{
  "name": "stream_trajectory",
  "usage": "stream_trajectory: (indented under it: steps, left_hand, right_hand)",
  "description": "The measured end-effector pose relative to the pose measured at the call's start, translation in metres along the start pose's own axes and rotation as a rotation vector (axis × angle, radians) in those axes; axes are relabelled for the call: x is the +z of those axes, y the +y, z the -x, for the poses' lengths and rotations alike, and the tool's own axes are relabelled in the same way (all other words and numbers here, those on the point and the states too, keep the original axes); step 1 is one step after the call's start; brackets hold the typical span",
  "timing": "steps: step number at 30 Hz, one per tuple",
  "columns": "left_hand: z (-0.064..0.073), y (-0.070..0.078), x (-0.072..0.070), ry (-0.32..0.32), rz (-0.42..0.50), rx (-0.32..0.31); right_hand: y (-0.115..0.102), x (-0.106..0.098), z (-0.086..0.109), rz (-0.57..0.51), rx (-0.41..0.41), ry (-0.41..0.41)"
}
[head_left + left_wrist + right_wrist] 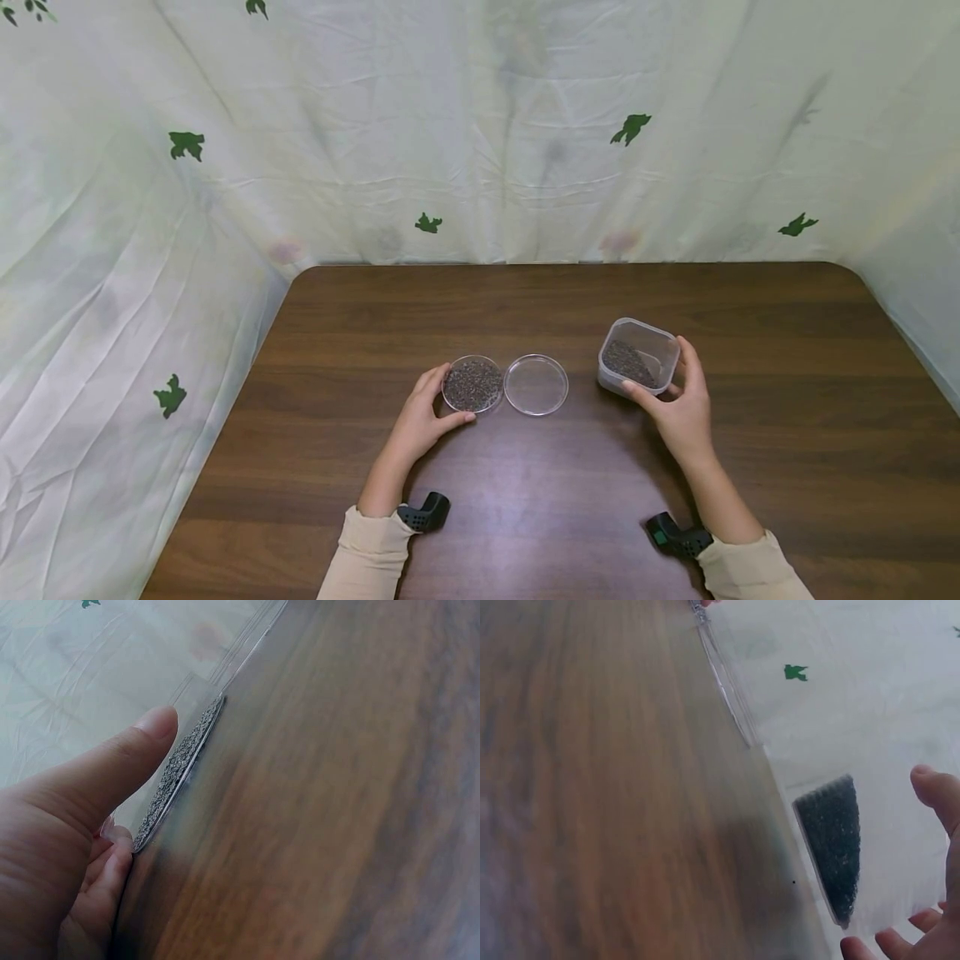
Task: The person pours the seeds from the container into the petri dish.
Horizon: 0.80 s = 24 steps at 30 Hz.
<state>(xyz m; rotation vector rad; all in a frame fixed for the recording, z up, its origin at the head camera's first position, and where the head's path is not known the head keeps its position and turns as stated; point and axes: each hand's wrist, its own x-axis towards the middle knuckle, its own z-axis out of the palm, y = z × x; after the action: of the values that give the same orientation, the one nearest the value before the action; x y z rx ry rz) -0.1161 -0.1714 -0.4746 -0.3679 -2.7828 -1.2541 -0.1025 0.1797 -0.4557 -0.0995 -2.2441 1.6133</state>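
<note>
In the head view my left hand (422, 423) holds a round clear petri dish (489, 409) by its left side, thumb at the near edge and fingers at the far edge. Dark grey granules (472, 382) cover the dish's floor. Touching or almost touching it on the right is a second clear round dish or lid (536, 385), with nothing visible inside. My right hand (684, 417) grips a clear rounded-square plastic container (610, 378) from the right. Dark granules (831, 844) lie heaped toward one side of it. Whether its base touches the table cannot be told.
The dark wooden table (525, 500) reaches back to a pale curtain (337, 125) with green leaf-shaped patches. Black devices are strapped at the left wrist (427, 512) and the right wrist (675, 535).
</note>
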Motion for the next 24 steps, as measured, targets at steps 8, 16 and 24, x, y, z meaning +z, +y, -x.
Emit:
stream_trajectory:
  steps: [8,16,24]
  left_hand:
    - [0.000,0.001,0.001,0.003,0.005,0.003]
    - [0.000,0.001,0.001,0.000,0.011,0.004]
    - [0.000,0.001,0.000,-0.001,0.002,0.000]
  right_hand:
    - [0.002,-0.004,0.000,0.013,0.044,-0.016]
    - [0.007,-0.006,0.002,0.031,0.081,-0.032]
    - [0.010,-0.005,0.002,0.003,0.091,-0.033]
